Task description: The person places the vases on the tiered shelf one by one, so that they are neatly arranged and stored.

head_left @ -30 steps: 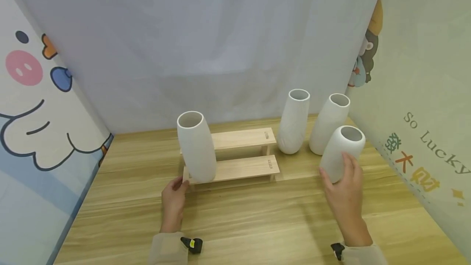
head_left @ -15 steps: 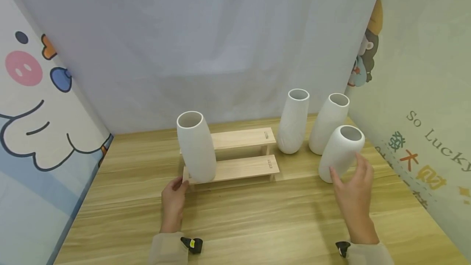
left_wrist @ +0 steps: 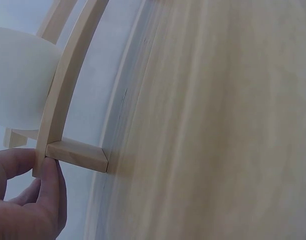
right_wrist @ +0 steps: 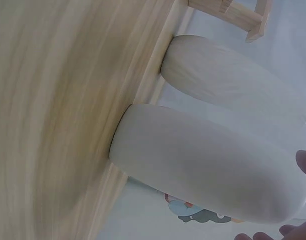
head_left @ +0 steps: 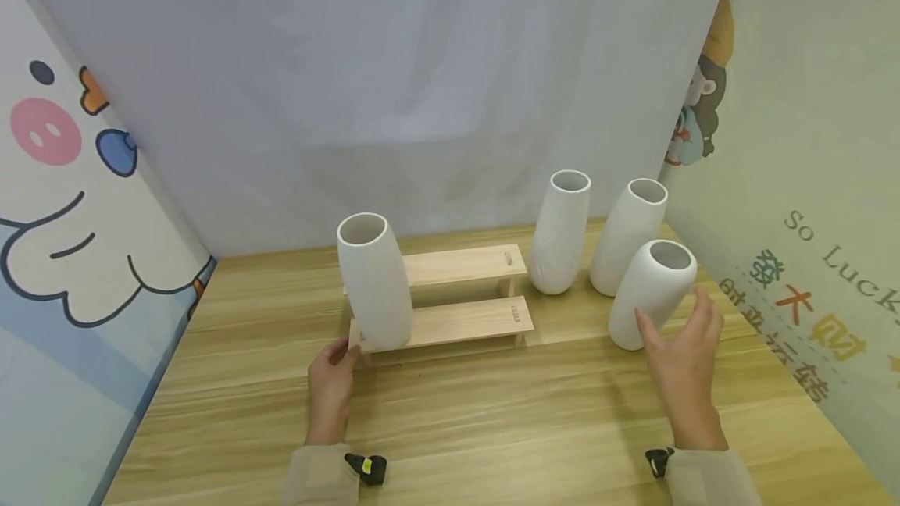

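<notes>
Stand pinched at left; near vase loosely flanked at right

Left hand (head_left: 332, 381): end of the front stand (head_left: 464, 321) held in a narrow pinch, thumb over the plank, fingertips under it beside the leg (left_wrist: 78, 155). Just right of this pinch, a tall white vase (head_left: 380, 287) is borne on the same plank; the rear stand (head_left: 464, 264) lies beyond.

Right hand (head_left: 682, 354): spread wide, nothing gripped. The near vase (head_left: 641, 299) stands upright on the table (head_left: 478, 428), between the thumb and the fingers. In the right wrist view a gap is seen on the finger side; thumb contact cannot be told. Beyond the right hand stand a ridged vase (head_left: 558, 248) and, close behind the near vase, a plain vase (head_left: 619, 256).

Step in hand, as judged: stand steadied at left, near vase attended to at right. Whether a grasp or a release is under way cannot be settled; both are served by the same care. Thumb and fingers should be closed or parted evenly, so that the vase is not pushed sideways into the one behind. If lifted, it is best raised straight up. The left pinch should be kept level: a tilted plank could topple its vase.
</notes>
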Available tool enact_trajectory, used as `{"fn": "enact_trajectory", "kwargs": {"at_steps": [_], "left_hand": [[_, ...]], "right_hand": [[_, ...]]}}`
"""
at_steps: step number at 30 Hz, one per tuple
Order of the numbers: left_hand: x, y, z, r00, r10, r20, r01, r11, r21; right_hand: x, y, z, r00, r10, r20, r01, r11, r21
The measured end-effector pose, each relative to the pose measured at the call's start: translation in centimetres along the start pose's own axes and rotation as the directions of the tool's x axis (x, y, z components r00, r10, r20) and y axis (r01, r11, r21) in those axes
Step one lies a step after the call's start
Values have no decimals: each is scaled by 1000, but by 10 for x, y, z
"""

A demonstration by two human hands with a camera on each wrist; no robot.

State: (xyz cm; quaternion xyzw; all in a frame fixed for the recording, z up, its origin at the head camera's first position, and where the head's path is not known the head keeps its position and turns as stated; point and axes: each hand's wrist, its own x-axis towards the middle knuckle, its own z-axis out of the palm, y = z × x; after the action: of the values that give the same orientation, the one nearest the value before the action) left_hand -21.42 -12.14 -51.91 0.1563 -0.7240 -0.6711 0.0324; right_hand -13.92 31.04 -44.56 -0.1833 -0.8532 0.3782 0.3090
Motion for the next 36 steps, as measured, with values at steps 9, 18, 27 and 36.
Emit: {"fn": "enact_trajectory", "kwargs": {"at_steps": [9, 18, 27, 36], "left_hand": [[0, 1, 0, 1000, -8, 1, 8, 1000, -4], [1, 1, 1, 1000, 5, -15, -5, 1000, 14], [1, 1, 0, 1000, 3, -9, -3, 1000, 13], [0, 1, 0, 1000, 15, -11, -15, 1000, 25]], "right_hand": [[11, 1, 4, 994, 110, 15, -110, 993, 42], [23, -4, 7, 988, 150, 31, -153, 984, 88], [27, -5, 10, 986, 166, 26, -168, 980, 108], [33, -7, 13, 983, 184, 21, -185, 975, 122]]}}
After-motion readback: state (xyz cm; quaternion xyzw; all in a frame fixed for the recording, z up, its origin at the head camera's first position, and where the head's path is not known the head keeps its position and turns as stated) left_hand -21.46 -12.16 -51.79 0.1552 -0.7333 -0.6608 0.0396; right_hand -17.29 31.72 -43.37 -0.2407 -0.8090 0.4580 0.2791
